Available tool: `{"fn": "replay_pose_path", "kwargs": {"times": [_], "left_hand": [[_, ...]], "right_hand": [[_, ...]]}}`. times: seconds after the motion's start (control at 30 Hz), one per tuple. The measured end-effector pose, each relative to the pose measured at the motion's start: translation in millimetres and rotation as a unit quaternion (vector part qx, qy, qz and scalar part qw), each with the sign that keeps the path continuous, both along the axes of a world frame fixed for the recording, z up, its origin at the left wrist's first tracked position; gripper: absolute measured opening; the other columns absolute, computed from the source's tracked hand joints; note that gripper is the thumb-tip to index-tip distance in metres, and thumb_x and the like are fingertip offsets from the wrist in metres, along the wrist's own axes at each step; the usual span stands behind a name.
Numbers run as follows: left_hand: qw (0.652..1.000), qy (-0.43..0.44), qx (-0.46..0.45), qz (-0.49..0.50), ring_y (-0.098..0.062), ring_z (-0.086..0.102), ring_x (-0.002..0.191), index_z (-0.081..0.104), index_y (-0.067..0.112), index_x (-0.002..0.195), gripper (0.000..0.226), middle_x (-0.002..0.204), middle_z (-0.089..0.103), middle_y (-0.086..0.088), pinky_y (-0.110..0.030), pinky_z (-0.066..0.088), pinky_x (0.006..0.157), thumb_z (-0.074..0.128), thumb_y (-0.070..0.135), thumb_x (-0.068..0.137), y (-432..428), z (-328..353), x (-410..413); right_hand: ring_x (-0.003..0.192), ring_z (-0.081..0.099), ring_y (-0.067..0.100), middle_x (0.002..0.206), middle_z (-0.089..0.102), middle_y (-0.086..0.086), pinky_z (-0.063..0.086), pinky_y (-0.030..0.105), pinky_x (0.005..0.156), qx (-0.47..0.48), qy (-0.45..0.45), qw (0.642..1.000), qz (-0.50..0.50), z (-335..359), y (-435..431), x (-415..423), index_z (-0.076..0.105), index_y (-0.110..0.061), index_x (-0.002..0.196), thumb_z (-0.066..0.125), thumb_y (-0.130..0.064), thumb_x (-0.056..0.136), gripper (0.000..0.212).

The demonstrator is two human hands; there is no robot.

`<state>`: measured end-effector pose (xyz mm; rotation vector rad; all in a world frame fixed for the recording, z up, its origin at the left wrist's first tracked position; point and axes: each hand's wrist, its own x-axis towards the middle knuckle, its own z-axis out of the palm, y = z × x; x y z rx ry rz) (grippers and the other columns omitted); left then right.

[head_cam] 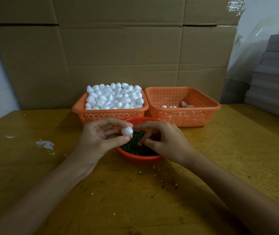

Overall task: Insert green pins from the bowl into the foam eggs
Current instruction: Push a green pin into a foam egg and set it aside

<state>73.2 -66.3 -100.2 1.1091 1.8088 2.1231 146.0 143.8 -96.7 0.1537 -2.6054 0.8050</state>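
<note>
- Head view: left hand (99, 134) pinches one egg (127, 131) between thumb and fingertips, held up over the near-left part of the bowl (140, 158).
- Right hand (164, 141) hovers over the bowl, fingers curled in toward the egg; can't tell if a pin is pinched.
- Pins (133, 147): dark green tangle filling the bowl, thin and short, single ones hard to make out.
- Held egg looks plain white, smooth and rounded, with no pin showing on the visible side.
- Progress: early, judging by the baskets. Left basket (108, 114) at the tabletop's far edge is heaped with bare eggs.
- Right basket (186, 117) touches it and holds only a few eggs; pins in them too small to confirm.
- Left to do: this egg, plus nearly the whole heap.
- White crumbs (45, 144) lie toward the tabletop's left edge.
</note>
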Motion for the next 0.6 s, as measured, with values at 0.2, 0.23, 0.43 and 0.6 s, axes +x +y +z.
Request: {"fn": "replay_pose_path", "kwargs": {"times": [0.2, 0.23, 0.43, 0.6], "left_hand": [[1.000, 0.002, -0.006, 0.010, -0.028, 0.077, 0.102, 0.082, 0.017, 0.097, 0.034, 0.110, 0.080, -0.011, -0.035, 0.062, 0.094, 0.093, 0.014, 0.065, 1.2, -0.8, -0.4], [1.000, 0.000, -0.006, 0.010, -0.029, 0.077, 0.102, 0.082, 0.017, 0.097, 0.035, 0.109, 0.080, -0.011, -0.035, 0.062, 0.093, 0.093, 0.018, 0.064, 1.1, -0.7, 0.0], [1.000, 0.008, -0.013, 0.027, -0.027, 0.078, 0.099, 0.083, 0.020, 0.095, 0.030, 0.107, 0.080, -0.011, -0.033, 0.062, 0.091, 0.092, 0.008, 0.069, 1.9, -1.6, -1.7], [0.999, 0.007, -0.021, 0.028, -0.027, 0.078, 0.094, 0.083, 0.021, 0.095, 0.030, 0.106, 0.080, -0.011, -0.028, 0.062, 0.083, 0.092, 0.010, 0.068, 1.3, -1.6, -2.2]], "right_hand": [[0.087, 0.070, -0.003, 0.085, 0.075, -0.027, 0.057, 0.036, 0.082, 0.002, -0.003, 1.000, -0.001, -0.2, -0.1, 0.3, 0.066, -0.041, 0.130, 0.069, -0.018, 0.092, 0.044], [0.088, 0.070, -0.003, 0.085, 0.075, -0.027, 0.057, 0.037, 0.082, 0.002, -0.003, 1.000, -0.003, -0.3, -0.3, 0.4, 0.066, -0.041, 0.130, 0.069, -0.018, 0.092, 0.044], [0.088, 0.068, -0.006, 0.085, 0.075, -0.028, 0.056, 0.033, 0.082, 0.007, -0.009, 1.000, -0.012, -1.8, 0.4, -0.4, 0.074, -0.038, 0.119, 0.068, -0.019, 0.092, 0.033], [0.094, 0.068, -0.004, 0.089, 0.075, -0.026, 0.055, 0.037, 0.087, 0.016, -0.023, 0.999, -0.022, -2.0, 0.1, -0.8, 0.077, -0.037, 0.107, 0.068, -0.021, 0.093, 0.023]]}}
